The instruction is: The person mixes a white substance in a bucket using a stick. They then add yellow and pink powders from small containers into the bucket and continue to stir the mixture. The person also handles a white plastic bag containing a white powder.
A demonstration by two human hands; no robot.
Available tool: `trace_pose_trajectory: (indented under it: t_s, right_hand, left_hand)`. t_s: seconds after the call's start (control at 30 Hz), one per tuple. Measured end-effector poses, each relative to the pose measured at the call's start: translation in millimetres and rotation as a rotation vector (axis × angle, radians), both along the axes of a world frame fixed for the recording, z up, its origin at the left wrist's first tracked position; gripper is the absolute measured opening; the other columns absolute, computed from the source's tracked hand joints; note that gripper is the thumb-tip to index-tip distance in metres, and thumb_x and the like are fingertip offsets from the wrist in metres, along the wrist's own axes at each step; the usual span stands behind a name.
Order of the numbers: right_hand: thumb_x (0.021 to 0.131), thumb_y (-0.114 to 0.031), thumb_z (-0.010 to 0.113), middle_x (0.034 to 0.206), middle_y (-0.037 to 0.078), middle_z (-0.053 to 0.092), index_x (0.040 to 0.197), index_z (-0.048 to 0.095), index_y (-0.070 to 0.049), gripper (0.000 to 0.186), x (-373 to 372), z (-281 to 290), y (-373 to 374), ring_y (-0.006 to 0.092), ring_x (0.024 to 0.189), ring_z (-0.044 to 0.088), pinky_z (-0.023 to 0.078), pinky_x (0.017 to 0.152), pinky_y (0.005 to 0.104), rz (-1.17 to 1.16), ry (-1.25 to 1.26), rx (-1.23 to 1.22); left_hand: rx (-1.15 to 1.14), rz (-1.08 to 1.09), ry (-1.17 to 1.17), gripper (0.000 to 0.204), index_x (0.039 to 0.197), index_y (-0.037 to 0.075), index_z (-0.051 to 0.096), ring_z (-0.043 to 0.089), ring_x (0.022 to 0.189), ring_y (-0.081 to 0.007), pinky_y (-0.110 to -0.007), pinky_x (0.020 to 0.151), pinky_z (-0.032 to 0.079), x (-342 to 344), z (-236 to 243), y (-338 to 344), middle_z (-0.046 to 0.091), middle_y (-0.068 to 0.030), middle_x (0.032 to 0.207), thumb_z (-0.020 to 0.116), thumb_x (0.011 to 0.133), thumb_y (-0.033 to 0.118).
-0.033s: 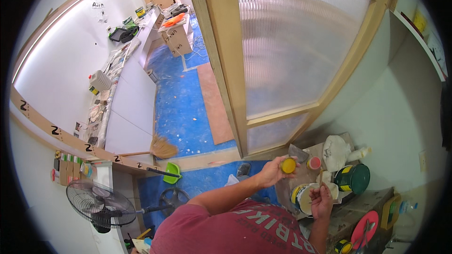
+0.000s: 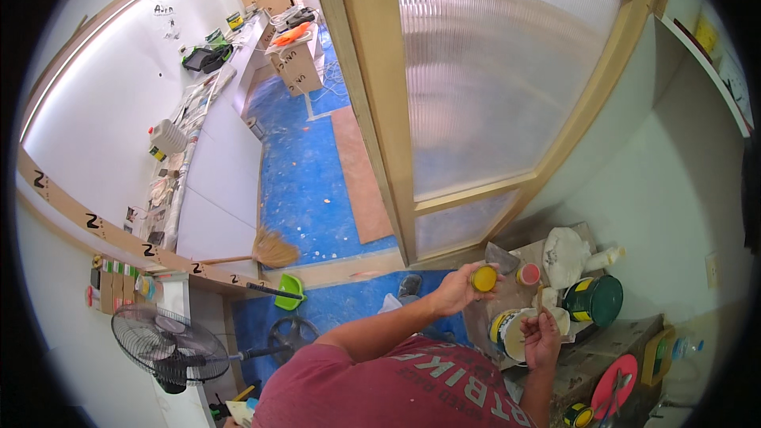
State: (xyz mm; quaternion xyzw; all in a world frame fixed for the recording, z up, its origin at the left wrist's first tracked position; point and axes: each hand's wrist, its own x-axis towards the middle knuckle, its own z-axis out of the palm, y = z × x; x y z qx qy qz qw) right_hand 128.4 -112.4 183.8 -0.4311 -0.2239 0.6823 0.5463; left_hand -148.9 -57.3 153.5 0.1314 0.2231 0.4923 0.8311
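My left hand [image 2: 456,288] is wrapped round a small round jar [image 2: 484,278] whose yellow top or contents face up. My right hand [image 2: 541,341] is closed with its fingers pinched on a thin wooden stick [image 2: 541,299], which points away from me. Below and between my hands stands a paint bucket [image 2: 515,339] with pale cream contents, and my right hand is at its right side. Just beyond the yellow jar sits a small jar with a pink-red top [image 2: 529,273]. A dark green paint can [image 2: 593,301] lies tilted to the right.
A whitish bag [image 2: 565,252] rests behind the cans. At the lower right are a pink-red plate [image 2: 615,384] with utensils and a small open can [image 2: 578,414]. A standing fan [image 2: 170,345], a green dustpan [image 2: 289,292] and a broom [image 2: 273,248] are on the left. The framed panel [image 2: 507,71] rises ahead.
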Motion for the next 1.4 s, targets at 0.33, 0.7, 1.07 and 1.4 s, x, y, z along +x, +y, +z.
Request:
trace_pose_trajectory:
  t_s: [0.33,0.7,1.07,1.4]
  right_hand:
    - [0.104,-0.018,0.064,0.081,0.005,0.066,0.117,0.059,-0.003,0.020,8.8,-3.4,-3.9,0.0182,0.073,0.067,0.058,0.069,0.0332,-0.050,-0.068,-0.058]
    - [0.103,-0.020,0.064,0.076,0.001,0.058,0.113,0.059,-0.004,0.019,6.4,-26.0,-4.1,0.0130,0.067,0.059,0.052,0.062,0.0304,-0.116,-0.237,-0.041]
    - [0.098,-0.011,0.067,0.078,0.005,0.068,0.103,0.070,0.003,0.015,-29.7,4.9,6.0,0.0090,0.066,0.062,0.051,0.060,0.0252,-0.144,-0.464,0.060]
    - [0.097,-0.007,0.067,0.075,0.005,0.067,0.101,0.067,0.005,0.013,-22.7,-21.0,-8.3,0.0088,0.062,0.061,0.050,0.056,0.0250,-0.210,-0.568,-0.078]
  left_hand:
    - [0.022,-0.017,0.061,0.051,0.146,0.005,0.051,0.066,0.110,-0.0267,-0.040,0.095,0.056,11.3,-9.6,11.0,0.064,-0.0145,0.130,0.034,0.114,0.040]
    - [-0.099,0.015,0.156,0.049,0.139,0.001,0.054,0.068,0.110,-0.0306,-0.043,0.096,0.059,17.9,-25.3,14.6,0.065,-0.0168,0.127,0.037,0.114,0.039]
    - [0.038,-0.144,0.344,0.051,0.140,-0.003,0.053,0.063,0.123,-0.0296,-0.045,0.098,0.058,57.2,15.8,27.0,0.064,-0.0179,0.133,0.031,0.114,0.035]
    - [0.165,-0.254,0.546,0.050,0.136,-0.004,0.056,0.064,0.118,-0.0258,-0.041,0.096,0.057,84.6,11.2,18.5,0.064,-0.0171,0.130,0.034,0.114,0.036]
